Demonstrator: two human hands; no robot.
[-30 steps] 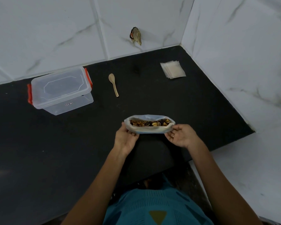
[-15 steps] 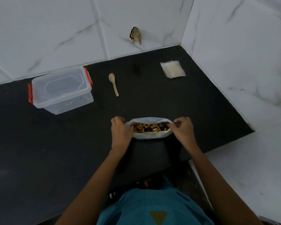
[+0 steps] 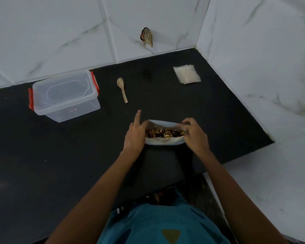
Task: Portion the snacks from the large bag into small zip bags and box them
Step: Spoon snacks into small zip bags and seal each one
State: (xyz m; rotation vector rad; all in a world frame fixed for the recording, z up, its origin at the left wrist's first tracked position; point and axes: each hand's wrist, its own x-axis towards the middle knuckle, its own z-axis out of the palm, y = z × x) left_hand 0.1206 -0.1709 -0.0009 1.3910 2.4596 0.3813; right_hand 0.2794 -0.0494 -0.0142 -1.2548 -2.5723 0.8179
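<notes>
Centrally, near the front edge of the black bench [image 3: 60, 155], the large bag [image 3: 165, 140] stands with its mouth spread wide, and the mixed snacks [image 3: 164, 133] show inside it. The right hand [image 3: 195, 134] pinches the bag's right rim with curled fingers. The left hand [image 3: 135, 136] lies against the bag's left end with its index finger straight and pointing away; whether its other fingers grasp the rim I cannot tell. Farther back, a small wooden spoon [image 3: 122, 89] lies on the bench, bowl end away. To the far left sits a clear plastic box [image 3: 65, 95] with red clips, its lid on. At the far right, close to the tiled corner, lies a stack of small zip bags [image 3: 187, 74].
</notes>
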